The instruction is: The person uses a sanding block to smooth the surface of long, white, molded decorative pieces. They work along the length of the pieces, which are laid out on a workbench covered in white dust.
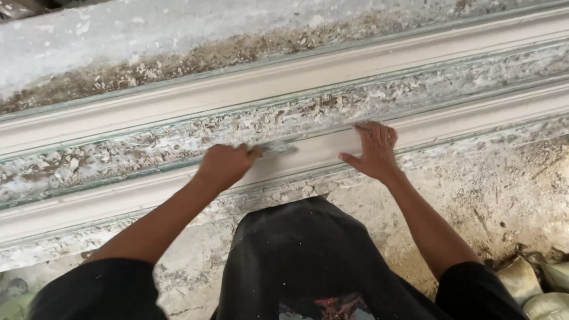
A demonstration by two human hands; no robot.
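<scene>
Two long pale moulded strips lie side by side across a plaster-crusted bench; the nearer strip (pixel 132 197) runs under both my hands. My left hand (pixel 224 165) is closed around a small flat metal scraper (pixel 276 147), whose blade rests on the top of this strip. My right hand (pixel 375 151) lies flat, fingers spread, pressing on the same strip a little to the right of the blade. The farther strip (pixel 243 85) is untouched. My dark-clothed knee (pixel 295 255) rises between my forearms.
Crumbled white and brown plaster debris (pixel 168 139) fills the channel between the strips and coats the bench behind. The floor (pixel 510 195) below is dusty concrete. Filled pale sacks (pixel 559 289) lie at the lower right, another greenish sack (pixel 3 319) at the lower left.
</scene>
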